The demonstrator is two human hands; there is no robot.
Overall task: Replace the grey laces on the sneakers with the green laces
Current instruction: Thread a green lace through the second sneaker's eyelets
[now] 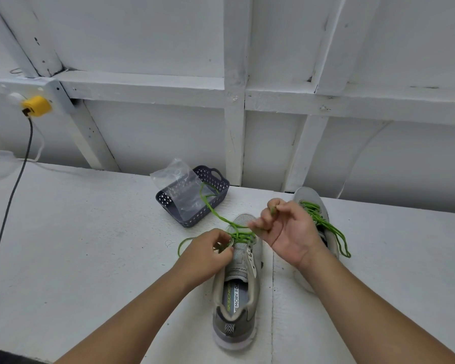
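Note:
A grey sneaker (238, 292) lies on the white table, heel toward me, with a green lace (216, 214) threaded through its front eyelets. My left hand (208, 252) pinches the lace at the sneaker's left eyelets. Just above the toe, my right hand (286, 229) is raised and pinches the lace's other end between its fingertips. One strand runs back into the basket, another loops onto the table at the left. A second grey sneaker (313, 206) lies behind my right hand, laced in green with loose loops (339, 235) trailing right.
A dark perforated basket (216, 179) holding a clear plastic bag (174, 177) stands behind the sneakers near the wall. A yellow plug (36, 106) with a dark cable (13, 190) hangs at the far left. White wooden wall framing rises at the table's back edge.

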